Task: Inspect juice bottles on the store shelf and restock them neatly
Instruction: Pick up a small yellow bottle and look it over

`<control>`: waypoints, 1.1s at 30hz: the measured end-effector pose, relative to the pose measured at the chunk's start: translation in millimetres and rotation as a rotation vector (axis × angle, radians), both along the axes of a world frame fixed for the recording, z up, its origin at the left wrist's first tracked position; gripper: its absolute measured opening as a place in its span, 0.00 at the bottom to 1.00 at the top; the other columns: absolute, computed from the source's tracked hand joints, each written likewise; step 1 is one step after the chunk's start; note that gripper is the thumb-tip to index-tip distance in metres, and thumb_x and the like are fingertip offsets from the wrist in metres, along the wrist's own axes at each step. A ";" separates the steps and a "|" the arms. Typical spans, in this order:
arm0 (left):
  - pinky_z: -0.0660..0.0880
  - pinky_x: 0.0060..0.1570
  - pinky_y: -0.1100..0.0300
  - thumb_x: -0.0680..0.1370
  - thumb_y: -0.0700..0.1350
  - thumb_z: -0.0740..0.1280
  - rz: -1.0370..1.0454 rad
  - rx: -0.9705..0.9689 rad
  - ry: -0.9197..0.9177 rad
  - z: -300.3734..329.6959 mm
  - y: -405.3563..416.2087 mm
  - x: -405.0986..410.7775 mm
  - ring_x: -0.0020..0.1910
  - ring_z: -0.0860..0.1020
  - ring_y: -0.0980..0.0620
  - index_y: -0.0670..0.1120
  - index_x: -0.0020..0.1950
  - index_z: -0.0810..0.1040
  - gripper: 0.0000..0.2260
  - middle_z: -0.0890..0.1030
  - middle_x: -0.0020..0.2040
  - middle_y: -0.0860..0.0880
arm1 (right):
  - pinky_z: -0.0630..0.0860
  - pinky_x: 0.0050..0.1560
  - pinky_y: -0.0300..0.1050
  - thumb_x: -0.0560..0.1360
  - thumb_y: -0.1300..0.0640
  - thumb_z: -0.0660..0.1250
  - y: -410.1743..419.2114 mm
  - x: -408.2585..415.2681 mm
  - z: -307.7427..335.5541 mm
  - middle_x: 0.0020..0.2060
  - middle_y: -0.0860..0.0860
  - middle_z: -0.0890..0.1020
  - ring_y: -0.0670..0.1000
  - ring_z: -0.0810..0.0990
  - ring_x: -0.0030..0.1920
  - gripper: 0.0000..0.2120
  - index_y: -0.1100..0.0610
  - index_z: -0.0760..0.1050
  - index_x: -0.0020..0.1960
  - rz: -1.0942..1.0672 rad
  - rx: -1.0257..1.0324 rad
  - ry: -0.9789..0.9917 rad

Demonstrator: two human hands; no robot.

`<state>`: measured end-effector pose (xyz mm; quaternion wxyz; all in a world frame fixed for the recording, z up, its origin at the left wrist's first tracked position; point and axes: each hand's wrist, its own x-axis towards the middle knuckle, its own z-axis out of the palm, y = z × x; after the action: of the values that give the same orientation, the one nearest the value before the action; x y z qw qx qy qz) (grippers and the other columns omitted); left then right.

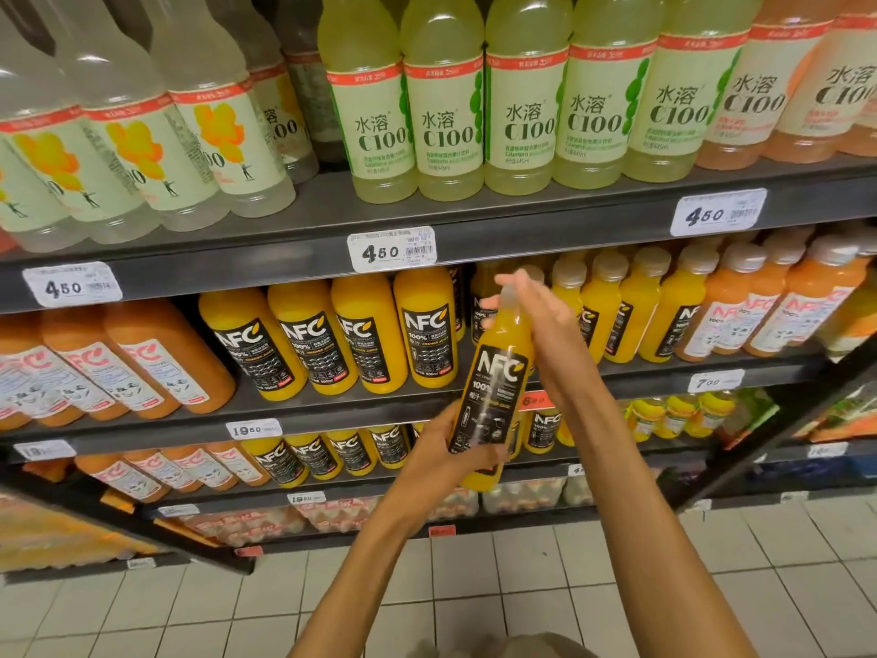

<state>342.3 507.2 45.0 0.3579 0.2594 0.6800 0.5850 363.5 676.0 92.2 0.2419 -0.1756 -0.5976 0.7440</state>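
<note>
A small NFC orange juice bottle [498, 387] with a black label is held up in front of the middle shelf [332, 410], tilted slightly. My left hand [441, 448] grips its lower part from the left. My right hand [536, 311] is at the bottle's neck and cap with straight fingers touching it; the cap is mostly hidden. Behind the bottle a gap opens in the row of small NFC orange bottles [626, 311]. Large NFC orange bottles [360, 339] stand to the left.
The top shelf holds pale C100 bottles [522, 102]. Price tags [391, 249] hang on the shelf edges. Carrot-coloured NFC bottles [142, 368] fill the left and right ends. Lower shelves carry more juice bottles. White tiled floor [522, 586] lies below.
</note>
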 end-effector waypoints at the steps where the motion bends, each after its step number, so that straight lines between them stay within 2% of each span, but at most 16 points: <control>1: 0.77 0.52 0.58 0.64 0.53 0.73 -0.023 -0.002 -0.067 2.2 -3.9 2.0 0.51 0.82 0.55 0.57 0.58 0.74 0.23 0.83 0.52 0.54 | 0.79 0.44 0.42 0.73 0.39 0.62 -3.1 0.0 -0.4 0.48 0.51 0.85 0.48 0.84 0.48 0.23 0.52 0.74 0.60 0.099 -0.192 0.050; 3: 0.76 0.52 0.51 0.66 0.56 0.72 -0.064 0.068 -0.269 6.7 -9.4 5.1 0.48 0.82 0.48 0.48 0.63 0.74 0.28 0.83 0.53 0.46 | 0.80 0.47 0.45 0.76 0.41 0.59 -9.9 -0.8 -3.1 0.49 0.53 0.85 0.54 0.83 0.52 0.20 0.52 0.73 0.61 0.196 -0.486 0.131; 4: 0.77 0.49 0.51 0.68 0.57 0.71 -0.062 0.129 -0.392 9.5 -12.0 5.4 0.46 0.82 0.46 0.44 0.64 0.73 0.29 0.83 0.52 0.43 | 0.81 0.47 0.46 0.78 0.44 0.58 -13.7 -1.4 -5.1 0.50 0.54 0.85 0.55 0.83 0.53 0.17 0.52 0.73 0.61 0.193 -0.551 0.149; 6: 0.79 0.45 0.52 0.73 0.60 0.67 -0.038 0.197 -0.580 12.7 -17.0 3.2 0.42 0.82 0.45 0.42 0.65 0.74 0.28 0.82 0.51 0.39 | 0.81 0.48 0.47 0.77 0.48 0.61 -20.3 -2.9 -8.2 0.50 0.56 0.84 0.57 0.83 0.53 0.16 0.54 0.73 0.61 0.160 -0.547 0.172; 8: 0.78 0.41 0.54 0.74 0.62 0.62 -0.059 0.202 -0.663 11.6 -21.9 0.1 0.39 0.81 0.46 0.42 0.62 0.76 0.28 0.82 0.47 0.40 | 0.81 0.48 0.47 0.74 0.48 0.64 -24.9 -3.0 -12.5 0.50 0.55 0.85 0.56 0.83 0.54 0.18 0.53 0.73 0.61 0.147 -0.494 0.200; 11: 0.77 0.35 0.58 0.74 0.64 0.61 -0.206 0.275 -0.891 9.9 -27.6 2.7 0.35 0.79 0.49 0.40 0.58 0.78 0.29 0.81 0.41 0.43 | 0.80 0.48 0.46 0.72 0.44 0.64 -31.6 -0.3 -15.4 0.51 0.52 0.85 0.54 0.82 0.55 0.20 0.51 0.73 0.61 0.157 -0.501 0.226; 13: 0.77 0.35 0.59 0.74 0.64 0.61 -0.275 0.320 -1.007 7.6 -27.6 7.2 0.35 0.80 0.50 0.39 0.59 0.77 0.29 0.81 0.41 0.44 | 0.80 0.46 0.47 0.72 0.40 0.62 -37.6 2.1 -14.8 0.47 0.52 0.85 0.53 0.83 0.51 0.24 0.52 0.72 0.63 0.188 -0.559 0.232; 15: 0.77 0.37 0.58 0.75 0.65 0.59 -0.320 0.291 -0.987 6.3 -28.0 8.8 0.36 0.80 0.50 0.39 0.59 0.77 0.31 0.81 0.42 0.43 | 0.80 0.43 0.47 0.75 0.38 0.59 -41.8 7.1 -13.2 0.40 0.53 0.83 0.52 0.83 0.43 0.24 0.54 0.69 0.62 0.217 -0.619 0.255; 17: 0.78 0.40 0.56 0.75 0.67 0.55 -0.333 0.170 -0.826 5.9 -29.4 8.6 0.39 0.81 0.48 0.39 0.60 0.76 0.33 0.82 0.45 0.41 | 0.79 0.42 0.47 0.76 0.40 0.59 -41.7 15.8 -12.8 0.36 0.52 0.80 0.50 0.81 0.37 0.21 0.56 0.69 0.59 0.190 -0.589 0.263; 21: 0.79 0.50 0.47 0.71 0.66 0.56 -0.169 -0.004 -0.526 7.0 -26.8 13.3 0.50 0.82 0.43 0.48 0.68 0.71 0.32 0.81 0.57 0.39 | 0.78 0.43 0.47 0.76 0.43 0.62 -37.7 33.7 -6.5 0.37 0.53 0.80 0.52 0.80 0.38 0.22 0.58 0.68 0.61 0.116 -0.368 0.221; 23: 0.74 0.59 0.42 0.71 0.67 0.54 -0.110 -0.011 -0.449 4.8 -23.5 20.0 0.56 0.79 0.40 0.50 0.69 0.70 0.33 0.78 0.61 0.37 | 0.79 0.44 0.48 0.77 0.44 0.61 -36.2 37.4 -1.4 0.38 0.53 0.80 0.53 0.81 0.40 0.21 0.59 0.68 0.62 0.107 -0.297 0.190; 24: 0.74 0.59 0.41 0.71 0.67 0.54 -0.091 0.006 -0.452 4.2 -21.0 22.9 0.57 0.79 0.40 0.50 0.69 0.70 0.33 0.77 0.61 0.37 | 0.79 0.45 0.48 0.78 0.43 0.61 -34.8 37.5 1.0 0.39 0.53 0.80 0.53 0.81 0.41 0.22 0.59 0.68 0.62 0.109 -0.265 0.173; 26: 0.78 0.48 0.47 0.73 0.67 0.54 -0.062 0.073 -0.535 4.7 -18.6 24.1 0.47 0.81 0.43 0.49 0.66 0.74 0.31 0.80 0.55 0.36 | 0.80 0.44 0.49 0.77 0.41 0.61 -31.5 37.2 6.7 0.40 0.53 0.81 0.53 0.82 0.43 0.23 0.60 0.69 0.61 0.123 -0.222 0.155; 28: 0.78 0.34 0.55 0.73 0.66 0.54 -0.106 0.141 -0.661 11.4 -17.2 21.1 0.35 0.80 0.46 0.48 0.56 0.81 0.28 0.81 0.42 0.39 | 0.80 0.40 0.47 0.76 0.40 0.62 -26.0 34.4 12.2 0.39 0.53 0.82 0.53 0.83 0.42 0.24 0.58 0.71 0.59 0.159 -0.237 0.178; 30: 0.76 0.30 0.58 0.75 0.65 0.53 -0.185 0.198 -0.791 14.8 -11.8 21.6 0.31 0.79 0.48 0.46 0.50 0.83 0.28 0.80 0.39 0.43 | 0.79 0.41 0.46 0.75 0.39 0.60 -21.6 32.9 16.1 0.36 0.52 0.80 0.52 0.82 0.40 0.22 0.57 0.71 0.57 0.226 -0.353 0.229; 33: 0.77 0.30 0.57 0.76 0.63 0.52 -0.233 0.224 -0.836 10.1 -0.8 27.7 0.32 0.79 0.47 0.44 0.51 0.81 0.28 0.80 0.40 0.42 | 0.76 0.42 0.45 0.75 0.40 0.59 -11.7 33.5 16.6 0.34 0.51 0.78 0.50 0.79 0.35 0.18 0.55 0.70 0.52 0.312 -0.496 0.270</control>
<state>370.0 506.4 55.1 0.6351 0.1124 0.3757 0.6655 397.1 664.3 108.8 0.1517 -0.0353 -0.3802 0.9117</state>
